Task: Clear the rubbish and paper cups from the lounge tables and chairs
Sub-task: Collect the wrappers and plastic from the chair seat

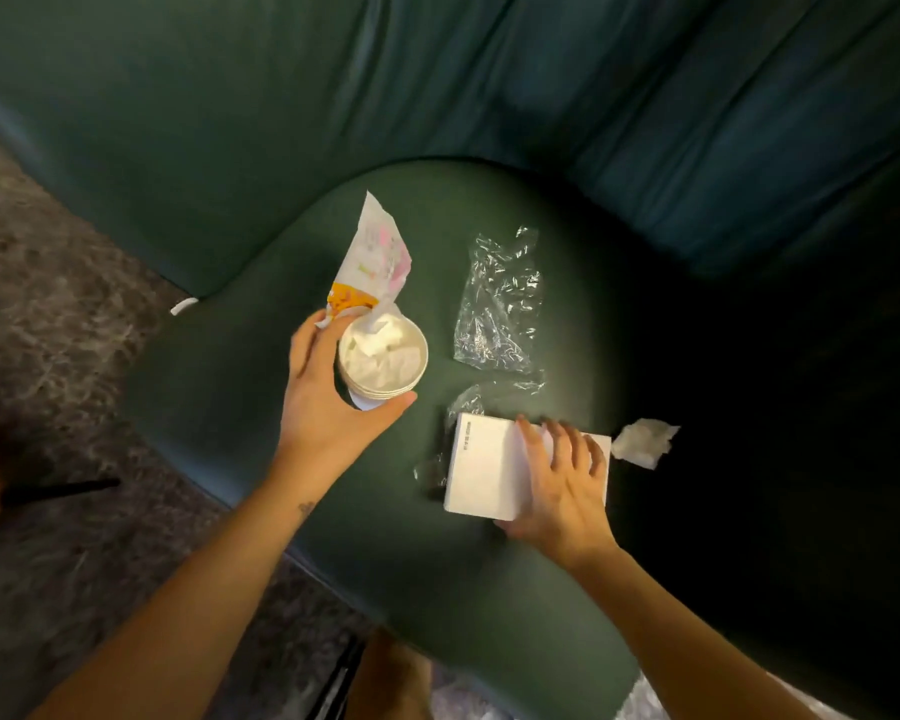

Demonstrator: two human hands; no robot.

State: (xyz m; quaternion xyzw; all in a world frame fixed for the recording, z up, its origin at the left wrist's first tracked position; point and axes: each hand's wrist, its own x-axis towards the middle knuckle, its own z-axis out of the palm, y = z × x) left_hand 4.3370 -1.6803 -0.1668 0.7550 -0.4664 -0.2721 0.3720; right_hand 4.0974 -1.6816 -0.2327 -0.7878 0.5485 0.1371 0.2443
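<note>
Green seat [489, 615]: hands [328, 402] [562, 491] hold cups [378, 393], box [484, 470].

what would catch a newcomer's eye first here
The left hand grips a stack of paper cups stuffed with tissue mid-seat on the green chair, a printed wrapper sticking up behind. Right of it the right hand holds a white box, clear plastic film lying beyond.
</note>
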